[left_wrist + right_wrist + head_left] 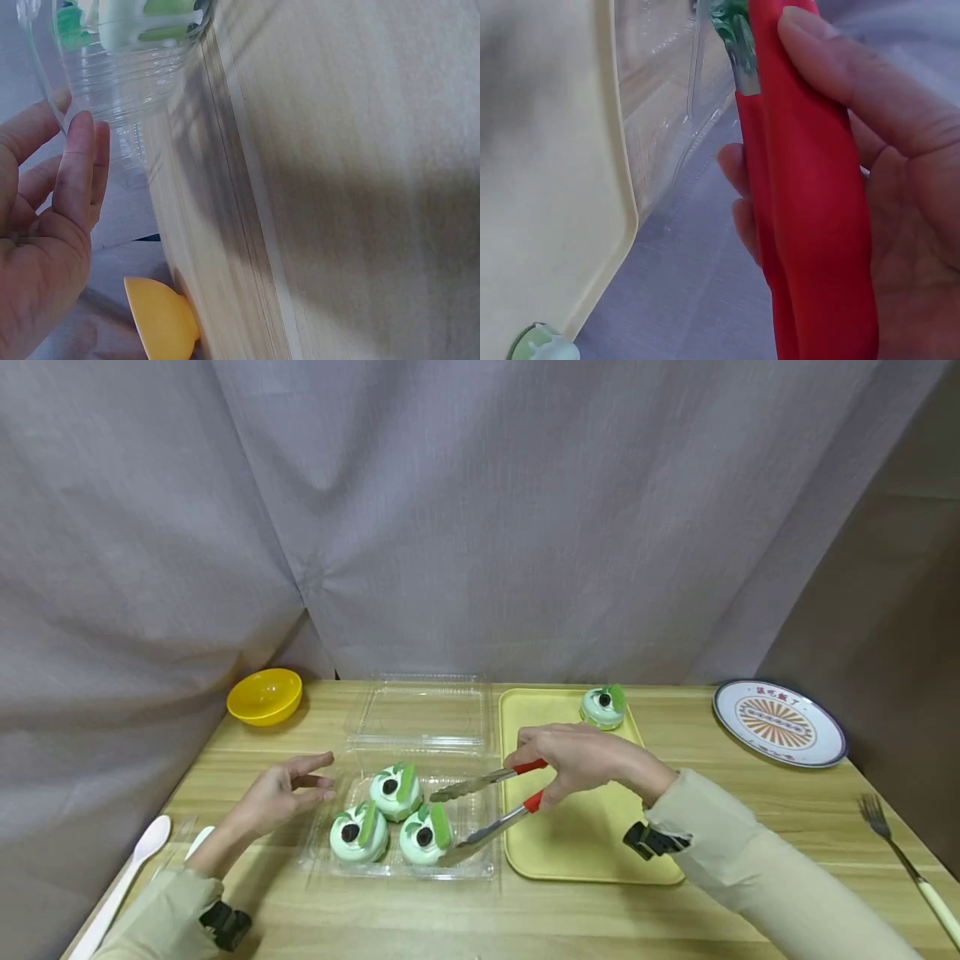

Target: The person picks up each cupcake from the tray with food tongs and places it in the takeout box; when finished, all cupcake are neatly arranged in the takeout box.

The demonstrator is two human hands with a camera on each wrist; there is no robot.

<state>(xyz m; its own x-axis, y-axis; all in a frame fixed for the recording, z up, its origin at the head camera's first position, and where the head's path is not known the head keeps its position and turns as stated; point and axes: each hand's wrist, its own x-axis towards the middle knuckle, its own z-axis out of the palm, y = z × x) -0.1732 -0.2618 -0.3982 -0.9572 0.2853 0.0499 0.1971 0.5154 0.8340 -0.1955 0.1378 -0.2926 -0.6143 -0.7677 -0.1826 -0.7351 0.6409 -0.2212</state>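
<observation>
My right hand [588,762] grips a pair of metal tongs [810,195] by their red handles. The tongs' arms are spread, with their tips beside a round mint-green cake [422,837] topped with a dark round piece and a green slice. Whether the tips touch it I cannot tell. This cake and two similar cakes [360,833] [394,790] sit in a clear plastic box [476,814]. My left hand [281,793] is at the box's left edge, fingers fairly straight. In the left wrist view its fingertips [79,131] are at the clear rim; firm contact is unclear.
Right of the box, a yellow tray [600,860] bears one similar cake [602,708] at its far corner. The box's clear lid [420,714] lies behind. Around are a yellow bowl [266,697], a white spoon [127,877], a patterned plate [828,735] and a fork [903,860].
</observation>
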